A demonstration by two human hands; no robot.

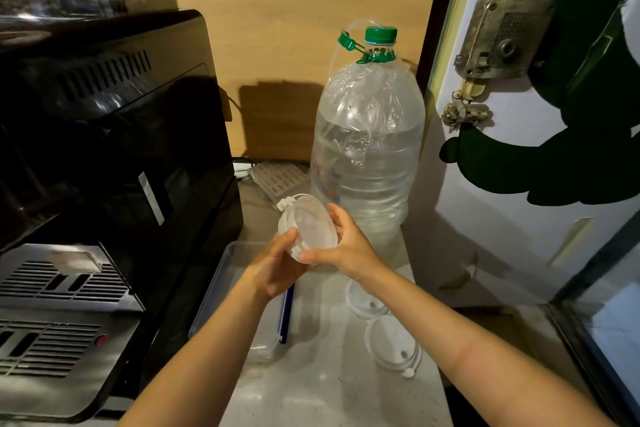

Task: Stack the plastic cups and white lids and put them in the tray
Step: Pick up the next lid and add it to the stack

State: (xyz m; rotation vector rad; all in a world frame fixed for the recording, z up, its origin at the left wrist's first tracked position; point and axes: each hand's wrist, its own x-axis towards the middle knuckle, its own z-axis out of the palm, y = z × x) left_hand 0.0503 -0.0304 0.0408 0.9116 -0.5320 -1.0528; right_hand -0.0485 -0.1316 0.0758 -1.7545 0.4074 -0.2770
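White lids (308, 227), round, thin and translucent, are held tilted above the counter by both hands, and whether it is one lid or several nested cannot be told. A small tab with a plug sticks out at the upper left rim. The left hand (277, 263) cups the lower rim from below, thumb pressed on the face; the right hand (349, 246) pinches the right edge, fingers curled behind and thumb at the bottom rim.

Under the hands a clear, rectangular tray (239, 250) with rounded corners lies on the pale speckled counter (329, 388), with a dark blue strip along its right side. Two more lids (393, 343) lie flat on the counter to the right of the tray, overlapping, each with a small hole.

Behind stands a large clear water bottle (369, 156) with a green cap, its crinkled walls part filled. A glossy black machine (104, 121) with a slotted metal grille fills the left, close against the tray. A white door (519, 184) with an old metal lock closes the right side. The counter is a narrow strip between them, bare only nearest the camera.
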